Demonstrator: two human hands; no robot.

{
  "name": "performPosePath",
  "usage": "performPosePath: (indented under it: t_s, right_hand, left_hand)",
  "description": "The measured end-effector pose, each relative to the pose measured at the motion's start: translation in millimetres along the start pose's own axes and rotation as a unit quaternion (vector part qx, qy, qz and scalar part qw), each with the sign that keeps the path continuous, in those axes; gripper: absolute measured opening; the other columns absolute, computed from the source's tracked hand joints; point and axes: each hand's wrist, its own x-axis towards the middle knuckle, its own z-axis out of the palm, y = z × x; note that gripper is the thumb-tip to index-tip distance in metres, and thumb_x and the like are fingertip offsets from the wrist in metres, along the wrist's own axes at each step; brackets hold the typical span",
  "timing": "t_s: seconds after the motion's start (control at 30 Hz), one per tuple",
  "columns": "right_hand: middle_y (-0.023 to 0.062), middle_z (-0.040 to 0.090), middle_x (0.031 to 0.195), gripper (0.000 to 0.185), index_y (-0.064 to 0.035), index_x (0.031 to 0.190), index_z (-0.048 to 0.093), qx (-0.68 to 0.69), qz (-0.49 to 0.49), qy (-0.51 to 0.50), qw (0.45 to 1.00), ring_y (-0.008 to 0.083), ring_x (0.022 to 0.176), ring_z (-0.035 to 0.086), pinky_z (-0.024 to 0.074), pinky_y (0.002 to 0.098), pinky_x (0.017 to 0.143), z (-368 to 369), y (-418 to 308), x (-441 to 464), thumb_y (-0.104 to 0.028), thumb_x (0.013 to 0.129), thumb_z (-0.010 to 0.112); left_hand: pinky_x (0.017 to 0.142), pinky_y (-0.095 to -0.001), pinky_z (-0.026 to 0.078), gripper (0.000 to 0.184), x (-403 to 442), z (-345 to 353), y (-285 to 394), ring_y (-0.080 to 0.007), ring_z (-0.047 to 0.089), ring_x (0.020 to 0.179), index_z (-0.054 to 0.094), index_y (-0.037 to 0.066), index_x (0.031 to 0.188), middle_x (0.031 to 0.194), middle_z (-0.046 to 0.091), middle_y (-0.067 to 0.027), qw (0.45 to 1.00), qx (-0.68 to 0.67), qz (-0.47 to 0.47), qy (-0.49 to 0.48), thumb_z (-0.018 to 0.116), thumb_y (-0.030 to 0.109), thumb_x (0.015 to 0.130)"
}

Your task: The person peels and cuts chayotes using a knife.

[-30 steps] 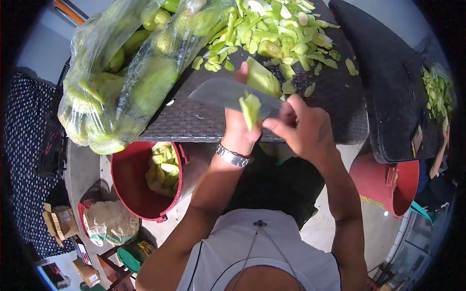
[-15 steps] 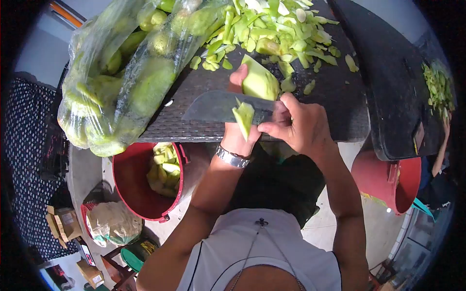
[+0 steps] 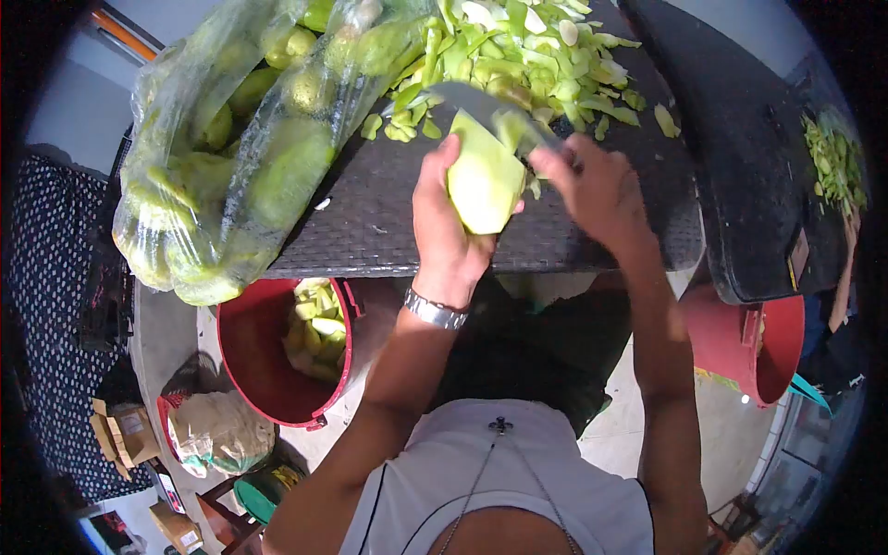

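My left hand [image 3: 448, 227], with a metal watch on its wrist, is wrapped round a peeled pale-green mango [image 3: 483, 190] held just above the dark woven tabletop [image 3: 370, 222]. In my right hand [image 3: 597, 190] is a knife [image 3: 472, 97], gripped by its handle. Its broad blade points up and left, beyond the mango, and a piece of peel seems to cling to it, blurred by motion. A heap of green peelings [image 3: 527, 55] lies on the tabletop past both hands.
At the left, a clear plastic bag [image 3: 222, 166] bulges with unpeeled green mangoes. Below the table edge stands a red bucket [image 3: 277, 370] holding pale cut pieces. Another red bucket [image 3: 740, 342] is at the right, near a black table [image 3: 740, 185] where another person's hand [image 3: 849, 231] touches more peelings.
The knife has swung up and away from my left wrist, toward the peelings, with my right hand moving upward. The mango has turned, showing more of its pale side.
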Motion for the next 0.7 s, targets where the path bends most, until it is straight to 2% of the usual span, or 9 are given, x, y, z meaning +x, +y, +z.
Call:
performPosePath:
  t_s: [0.1, 0.13, 0.23, 0.27, 0.37, 0.43, 0.5, 0.53, 0.7]
  right_hand:
    - [0.0236, 0.070, 0.080, 0.067, -0.0007, 0.088, 0.070, 0.122, 0.108, -0.103, 0.981, 0.0467, 0.080, 0.067, 0.0532, 0.0478, 0.078, -14, 17, 28, -0.067, 0.096, 0.058]
    - [0.0264, 0.068, 0.079, 0.075, 0.0033, 0.087, 0.070, 0.139, 0.214, -0.161, 0.953, 0.0459, 0.080, 0.067, 0.0508, 0.0492, 0.082, -32, -5, 27, -0.069, 0.097, 0.054]
    - [0.0256, 0.067, 0.076, 0.073, 0.0048, 0.083, 0.065, 0.175, 0.206, -0.158, 0.950, 0.0450, 0.081, 0.068, 0.0513, 0.0491, 0.080, -29, -6, 20, -0.067, 0.096, 0.058]
    - [0.0246, 0.068, 0.076, 0.070, 0.0043, 0.084, 0.064, 0.162, 0.154, -0.125, 0.967, 0.0437, 0.078, 0.069, 0.0524, 0.0479, 0.077, -26, -10, 13, -0.065, 0.095, 0.061]
    - [0.0193, 0.068, 0.073, 0.056, 0.0018, 0.090, 0.060, 0.146, -0.002, -0.058, 0.988, 0.0381, 0.070, 0.071, 0.0543, 0.0444, 0.066, -12, -32, -23, -0.053, 0.090, 0.073]
    - [0.0124, 0.066, 0.068, 0.045, -0.0013, 0.095, 0.058, 0.168, -0.104, -0.050, 0.979, 0.0318, 0.061, 0.070, 0.0537, 0.0418, 0.056, -5, -47, -45, -0.037, 0.085, 0.084]
    - [0.0136, 0.069, 0.071, 0.060, 0.0017, 0.103, 0.058, 0.105, -0.136, -0.037, 0.984, 0.0330, 0.061, 0.072, 0.0565, 0.0431, 0.055, 4, -46, -50, -0.050, 0.084, 0.081]
    - [0.0142, 0.071, 0.073, 0.068, 0.0032, 0.107, 0.058, 0.073, -0.150, -0.030, 0.986, 0.0336, 0.061, 0.073, 0.0579, 0.0438, 0.054, 7, -45, -52, -0.057, 0.083, 0.080]
    - [0.0110, 0.070, 0.070, 0.065, 0.0010, 0.101, 0.059, 0.056, -0.153, -0.014, 0.986, 0.0337, 0.061, 0.072, 0.0575, 0.0448, 0.054, 11, -38, -50, -0.058, 0.083, 0.080]
  left_hand:
    - [0.085, -0.0490, 0.058, 0.043, -7, 12, 10, -0.0286, 0.070, 0.102, 0.060, 0.005, 0.123, 0.113, 0.071, -0.0135, 0.999, -0.012, 0.004, 0.036, 0.051, 0.041, 0.102]
    - [0.088, -0.0484, 0.058, 0.044, -5, 13, 11, -0.0298, 0.070, 0.103, 0.061, 0.004, 0.124, 0.115, 0.071, -0.0144, 0.999, -0.021, 0.003, 0.044, 0.050, 0.041, 0.102]
    - [0.093, -0.0473, 0.056, 0.042, 6, 7, 12, -0.0307, 0.069, 0.103, 0.061, 0.003, 0.123, 0.115, 0.071, -0.0147, 0.996, -0.057, 0.014, 0.070, 0.050, 0.038, 0.103]
    - [0.097, -0.0457, 0.054, 0.041, 9, 1, 11, -0.0317, 0.069, 0.105, 0.061, 0.002, 0.123, 0.116, 0.071, -0.0150, 0.994, -0.092, -0.011, 0.064, 0.049, 0.036, 0.104]
    - [0.092, -0.0458, 0.056, 0.039, 16, -4, 2, -0.0289, 0.069, 0.105, 0.061, 0.006, 0.118, 0.109, 0.070, -0.0132, 0.993, -0.113, 0.019, 0.037, 0.052, 0.041, 0.104]
    - [0.077, -0.0430, 0.061, 0.045, 2, 2, 0, -0.0292, 0.072, 0.087, 0.062, 0.006, 0.111, 0.096, 0.072, -0.0113, 0.998, -0.061, -0.016, -0.021, 0.063, 0.049, 0.097]
    - [0.071, -0.0406, 0.061, 0.052, 6, 5, -1, -0.0288, 0.073, 0.079, 0.064, 0.006, 0.108, 0.090, 0.072, -0.0120, 0.997, -0.053, -0.047, 0.004, 0.066, 0.055, 0.093]
    - [0.081, -0.0461, 0.062, 0.048, 7, -5, -6, -0.0332, 0.075, 0.086, 0.069, 0.003, 0.111, 0.097, 0.075, -0.0154, 0.992, -0.104, -0.050, -0.046, 0.061, 0.048, 0.097]
    - [0.080, -0.0411, 0.061, 0.046, 11, -9, -10, -0.0277, 0.073, 0.087, 0.066, 0.005, 0.112, 0.098, 0.073, -0.0120, 0.994, -0.081, -0.056, -0.054, 0.062, 0.049, 0.097]
